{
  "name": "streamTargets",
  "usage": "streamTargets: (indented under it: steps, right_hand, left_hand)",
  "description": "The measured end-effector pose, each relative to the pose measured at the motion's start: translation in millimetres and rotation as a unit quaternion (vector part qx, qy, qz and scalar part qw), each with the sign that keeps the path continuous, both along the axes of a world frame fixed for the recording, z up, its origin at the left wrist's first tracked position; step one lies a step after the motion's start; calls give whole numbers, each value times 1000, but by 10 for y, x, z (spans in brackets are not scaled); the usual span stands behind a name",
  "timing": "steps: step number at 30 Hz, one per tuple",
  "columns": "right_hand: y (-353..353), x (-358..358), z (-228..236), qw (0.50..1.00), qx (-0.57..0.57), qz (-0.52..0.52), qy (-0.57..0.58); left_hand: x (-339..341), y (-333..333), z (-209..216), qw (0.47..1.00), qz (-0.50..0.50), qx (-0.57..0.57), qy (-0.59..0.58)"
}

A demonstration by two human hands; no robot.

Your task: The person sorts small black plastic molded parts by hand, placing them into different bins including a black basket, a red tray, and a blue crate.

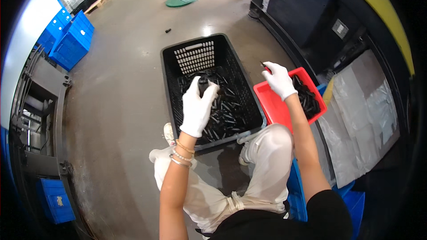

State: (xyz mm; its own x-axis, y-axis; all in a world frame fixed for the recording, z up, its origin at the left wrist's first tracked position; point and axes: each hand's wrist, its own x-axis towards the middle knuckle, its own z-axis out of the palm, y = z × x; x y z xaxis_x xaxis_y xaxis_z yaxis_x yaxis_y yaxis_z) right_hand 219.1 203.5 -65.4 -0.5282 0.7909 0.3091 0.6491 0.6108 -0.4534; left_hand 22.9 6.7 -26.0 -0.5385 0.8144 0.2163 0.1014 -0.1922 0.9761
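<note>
My left hand (198,106), in a white glove, is closed around a short black cylindrical part (203,84). It is held above a black plastic crate (167,78) with many slim black parts (224,109) lying loose in it. My right hand (279,81), gloved in white too, is above a red tray (272,106). Between its thumb and fingers is a small tool with a red part and a dark thin tip (263,65); my fingers hide the rest. Black parts (307,98) are heaped along the tray's right side.
One black piece (167,30) lies on the floor beyond the crate. Blue bins (73,40) stand at the far left, another blue bin (58,200) at the lower left. Dark machinery (307,13) and a plastic-covered sheet (356,115) flank the right. A green stand base (181,0) is ahead.
</note>
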Motion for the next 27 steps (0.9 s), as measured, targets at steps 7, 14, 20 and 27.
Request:
streamTargets:
  steps: [7,14,20,27]
  right_hand:
    - [386,1225,-958,914,-107,-182,-347]
    - [338,1566,-1486,915,32,-136,-379]
    - [365,1486,-1558,904,65,-136,-399]
    - [181,1007,-1186,961,-6,-177,-213]
  left_hand:
    - [-123,-62,-187,990,32,-20,134]
    - [-80,-120,-179,975,-12,-116,187]
    - [-40,-100,-150,965,-30,-120,232]
    - [-7,-81,-140,952,-47,-156,259]
